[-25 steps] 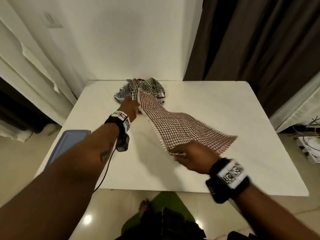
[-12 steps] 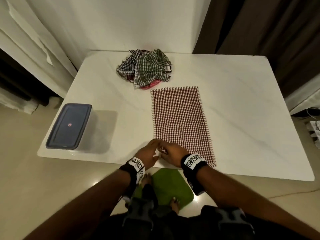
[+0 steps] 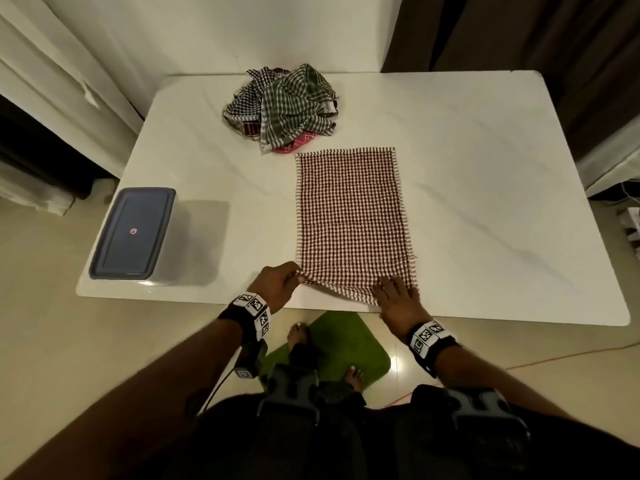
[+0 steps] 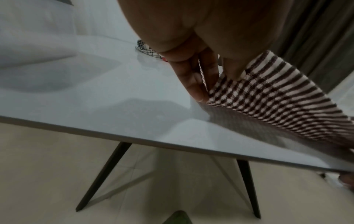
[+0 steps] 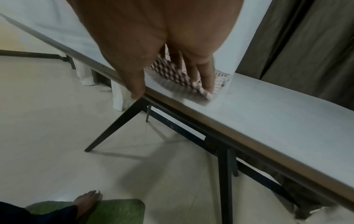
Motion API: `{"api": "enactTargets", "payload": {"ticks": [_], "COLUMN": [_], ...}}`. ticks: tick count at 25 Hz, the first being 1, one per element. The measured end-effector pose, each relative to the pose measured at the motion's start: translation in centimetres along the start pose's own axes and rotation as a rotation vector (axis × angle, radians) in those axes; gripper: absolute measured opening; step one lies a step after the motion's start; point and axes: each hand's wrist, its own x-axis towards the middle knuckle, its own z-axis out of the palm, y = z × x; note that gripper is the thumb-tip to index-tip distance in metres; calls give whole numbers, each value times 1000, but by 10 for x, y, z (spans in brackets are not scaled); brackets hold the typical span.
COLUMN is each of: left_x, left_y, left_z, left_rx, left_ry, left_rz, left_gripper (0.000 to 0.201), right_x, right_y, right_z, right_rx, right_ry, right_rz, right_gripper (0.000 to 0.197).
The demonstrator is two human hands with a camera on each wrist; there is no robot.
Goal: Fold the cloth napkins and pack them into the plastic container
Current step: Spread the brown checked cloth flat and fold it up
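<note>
Checked napkin (image 3: 351, 216) near corners now spread between left hand (image 3: 278, 284) and right hand (image 3: 394, 299).

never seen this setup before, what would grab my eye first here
Probably the brown-and-white checked cloth napkin, spread flat mid-table on the white table, its near left corner pinched up by the left hand while the right hand presses flat on the near right corner. Behind it sits a crumpled heap of checked cloths; at the table's left edge stands a lidded blue-grey plastic container.
</note>
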Motion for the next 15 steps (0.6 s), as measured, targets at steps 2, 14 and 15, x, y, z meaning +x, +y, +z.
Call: {"api": "enactTargets", "payload": {"ticks": [2,14,15], "left_x": [-7,-52,-55], "left_y": [-1,-22,-22], "left_z": [-2,-38,-43], "left_rx": [50,88,43], "left_ry": [-40,-120,-86], "left_rz": [-7,-48,-33], "left_gripper": [16,19,18], "right_x": [-4,-60,-64], "right_y": [11,36,36], "right_z": [7,-80,-91], "right_rx": [29,959,1015], "right_ry": [64,-96,-108], "right_rz": [-81,-45,-49], "right_gripper": [59,7,4]}}
